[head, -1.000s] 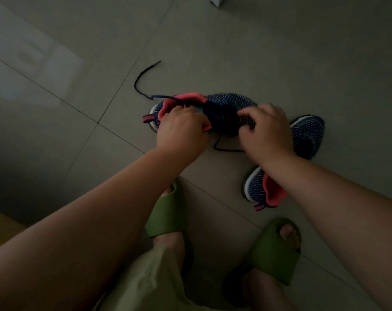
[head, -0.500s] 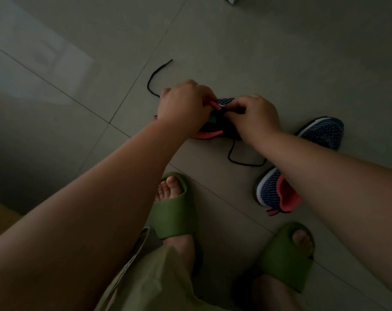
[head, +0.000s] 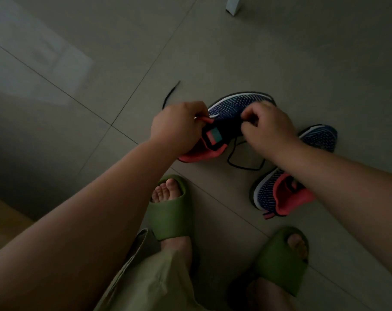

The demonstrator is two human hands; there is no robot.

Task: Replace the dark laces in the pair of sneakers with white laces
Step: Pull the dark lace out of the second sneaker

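The left hand (head: 179, 125) grips the collar of the navy knit sneaker with coral lining (head: 233, 108) on the tiled floor; the right hand (head: 266, 129) pinches its thin dark lace (head: 242, 163), which trails below. Limp, light cord: best pulled close to the eyelets.

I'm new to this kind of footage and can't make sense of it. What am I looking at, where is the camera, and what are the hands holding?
There is no machine here. A person wears a camera on the head, so the one view looks down past their own arms to a tiled floor.

The left hand grips the red collar of a blue sneaker. The right hand pinches at its lacing area, where a dark lace trails loose onto the floor. The second sneaker lies to the right, partly under the right forearm. Nearest the camera are the person's feet in green slippers. No white laces are visible.
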